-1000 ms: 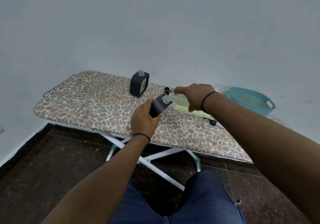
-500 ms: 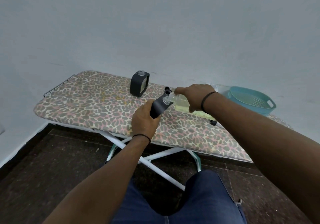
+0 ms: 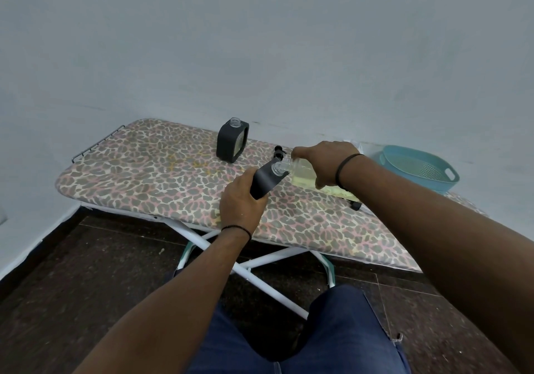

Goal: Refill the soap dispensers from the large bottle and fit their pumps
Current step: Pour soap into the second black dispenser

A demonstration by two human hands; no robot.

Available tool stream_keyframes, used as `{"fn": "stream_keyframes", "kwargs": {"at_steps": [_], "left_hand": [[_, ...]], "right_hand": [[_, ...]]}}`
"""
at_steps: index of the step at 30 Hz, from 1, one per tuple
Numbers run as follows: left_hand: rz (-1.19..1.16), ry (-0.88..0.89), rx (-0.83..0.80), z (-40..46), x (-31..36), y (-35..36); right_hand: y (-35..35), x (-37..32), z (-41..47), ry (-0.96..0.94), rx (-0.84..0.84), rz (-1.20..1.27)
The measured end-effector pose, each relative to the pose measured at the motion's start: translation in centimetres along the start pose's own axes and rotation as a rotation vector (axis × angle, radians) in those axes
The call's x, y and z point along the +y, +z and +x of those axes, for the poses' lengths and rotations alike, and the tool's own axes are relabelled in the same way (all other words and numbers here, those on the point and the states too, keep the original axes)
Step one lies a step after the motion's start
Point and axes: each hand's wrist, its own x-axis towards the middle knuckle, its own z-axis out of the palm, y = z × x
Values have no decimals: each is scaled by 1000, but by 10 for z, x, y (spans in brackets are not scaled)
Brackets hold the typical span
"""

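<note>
The ironing board (image 3: 150, 177) with a leopard-pattern cover stands on white crossed legs over a dark floor (image 3: 86, 272), with its far long edge against the pale wall (image 3: 260, 41). At the right end of the board, near the far edge, lies a teal basket (image 3: 419, 171). The large bottle (image 3: 303, 172), clear with yellowish liquid inside, is held tilted almost flat above the middle of the board, and the right hand (image 3: 326, 162) has its grip closed over the bottle from above. The mouth of the bottle meets the clear neck of a black soap dispenser (image 3: 264, 182), which leans toward it; the left hand (image 3: 241, 203) has its grip wrapped around the lower part of this dispenser, near the front edge of the board. A second black dispenser (image 3: 231, 143) stands upright, without pump, near the far edge, well apart from both hands. One black pump (image 3: 278, 152) is just behind the held dispenser, and another small black part (image 3: 355, 205) lies on the board under the right forearm.
</note>
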Motion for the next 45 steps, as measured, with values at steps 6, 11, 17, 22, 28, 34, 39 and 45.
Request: {"fn": "stream_keyframes", "kwargs": {"at_steps": [6,11,17,22,28,34,39,45], "left_hand": [[-5,-6,6,0,0,1],[-10,-2,10,-2,1,0],[0,-15,2,-1,1,1],[-6,-12,5,-1,0,1],[0,-10,7,-2,-1,2],[-5,-9,15,-3,2,2],[-14,-20,14,-5,2,3],[-8,-29,5,-4,1,3]], "right_hand": [[0,1,-1,2,0,-6],[0,1,-1,-1,-4,7],[0,1,0,3,-6,-7],[0,1,1,-1,-13,-7],[1,2,1,-3,-11,1],[1,3,2,2,-8,-7],[2,2,1,4,-10,-23],[1,2,1,3,-9,-24]]}}
